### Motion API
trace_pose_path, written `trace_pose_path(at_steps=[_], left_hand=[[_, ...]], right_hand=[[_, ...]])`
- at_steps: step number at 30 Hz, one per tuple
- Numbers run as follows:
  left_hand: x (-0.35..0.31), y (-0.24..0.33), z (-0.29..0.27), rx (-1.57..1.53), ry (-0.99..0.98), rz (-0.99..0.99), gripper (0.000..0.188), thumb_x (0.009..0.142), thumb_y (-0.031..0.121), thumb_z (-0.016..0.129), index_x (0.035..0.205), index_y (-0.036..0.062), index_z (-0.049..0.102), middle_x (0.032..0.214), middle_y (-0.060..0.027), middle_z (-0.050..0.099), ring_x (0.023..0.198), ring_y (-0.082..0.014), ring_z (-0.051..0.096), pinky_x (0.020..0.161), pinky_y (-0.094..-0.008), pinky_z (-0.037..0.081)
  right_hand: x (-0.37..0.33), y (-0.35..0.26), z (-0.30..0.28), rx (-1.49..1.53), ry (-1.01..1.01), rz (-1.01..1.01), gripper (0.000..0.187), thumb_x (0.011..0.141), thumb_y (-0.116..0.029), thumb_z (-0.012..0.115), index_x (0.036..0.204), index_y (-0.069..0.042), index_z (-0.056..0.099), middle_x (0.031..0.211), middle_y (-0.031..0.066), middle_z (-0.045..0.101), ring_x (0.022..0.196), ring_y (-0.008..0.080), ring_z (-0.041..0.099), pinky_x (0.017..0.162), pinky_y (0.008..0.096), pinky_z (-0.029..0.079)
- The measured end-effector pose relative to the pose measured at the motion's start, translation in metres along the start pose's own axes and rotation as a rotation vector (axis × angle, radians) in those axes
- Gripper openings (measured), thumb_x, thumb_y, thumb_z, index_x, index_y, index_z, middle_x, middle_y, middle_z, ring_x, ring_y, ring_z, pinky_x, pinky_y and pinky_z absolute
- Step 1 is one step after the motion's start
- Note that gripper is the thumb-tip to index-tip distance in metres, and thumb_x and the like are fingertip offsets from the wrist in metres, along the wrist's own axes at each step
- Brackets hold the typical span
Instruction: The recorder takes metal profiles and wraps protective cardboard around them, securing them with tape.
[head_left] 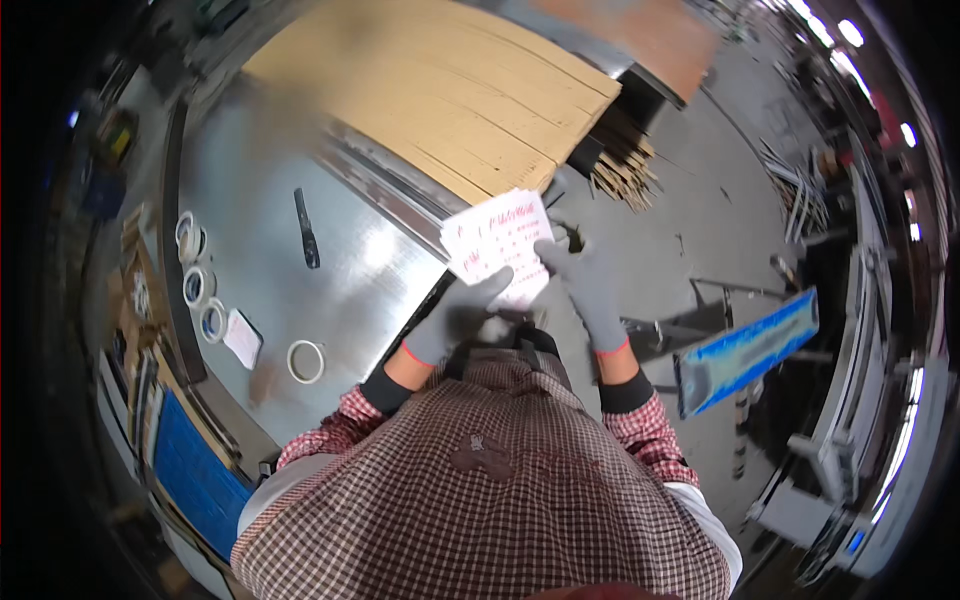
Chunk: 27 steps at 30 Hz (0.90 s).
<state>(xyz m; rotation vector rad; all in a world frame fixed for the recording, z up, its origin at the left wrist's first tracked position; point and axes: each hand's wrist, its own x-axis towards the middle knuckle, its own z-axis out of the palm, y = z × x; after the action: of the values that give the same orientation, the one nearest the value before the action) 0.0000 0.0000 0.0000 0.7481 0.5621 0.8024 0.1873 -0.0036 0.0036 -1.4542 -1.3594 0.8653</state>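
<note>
paper slips (498, 243) | white, red print, fanned stack | held tilted in gloved fingers | 12 o'clock of the torso

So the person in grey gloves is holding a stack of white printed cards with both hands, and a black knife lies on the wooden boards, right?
Not quite. In the head view the black knife lies on the metal table, not on the wooden boards. Both the left hand and right hand do hold the white cards.
</note>
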Motion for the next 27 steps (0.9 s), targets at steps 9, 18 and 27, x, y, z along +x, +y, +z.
trace_pose_path(at_steps=[9,18,27], left_hand=[[0.139,-0.057,-0.025,-0.322,0.474,0.173,0.040,0.094,0.028,0.054,0.122,-0.0012,0.052,0.104,-0.0122,0.063,0.088,-0.0241,0.063,0.079,-0.0379,0.052],[0.099,-0.103,0.039,-0.326,1.311,0.590,0.027,0.091,0.009,0.062,0.115,-0.0009,0.055,0.091,-0.0099,0.064,0.072,-0.0147,0.061,0.056,-0.0237,0.049],[0.084,-0.116,0.051,-0.304,1.464,0.704,0.028,0.090,0.010,0.061,0.117,0.0021,0.055,0.094,-0.0069,0.063,0.072,-0.0131,0.060,0.056,-0.0240,0.048]], right_hand=[[0.193,0.091,0.005,0.054,-0.528,0.006,0.019,0.089,-0.010,0.060,0.103,0.003,0.064,0.076,-0.0013,0.058,0.065,0.0040,0.048,0.057,0.0217,0.041],[0.242,0.101,0.051,0.405,-0.801,-0.019,0.041,0.083,-0.008,0.062,0.121,0.004,0.053,0.107,0.0116,0.062,0.085,0.0154,0.060,0.075,0.0297,0.049],[0.231,0.103,0.051,-0.487,-0.378,-0.852,0.053,0.081,-0.009,0.062,0.131,-0.001,0.046,0.128,0.0227,0.046,0.107,0.0307,0.052,0.085,0.0387,0.047]])
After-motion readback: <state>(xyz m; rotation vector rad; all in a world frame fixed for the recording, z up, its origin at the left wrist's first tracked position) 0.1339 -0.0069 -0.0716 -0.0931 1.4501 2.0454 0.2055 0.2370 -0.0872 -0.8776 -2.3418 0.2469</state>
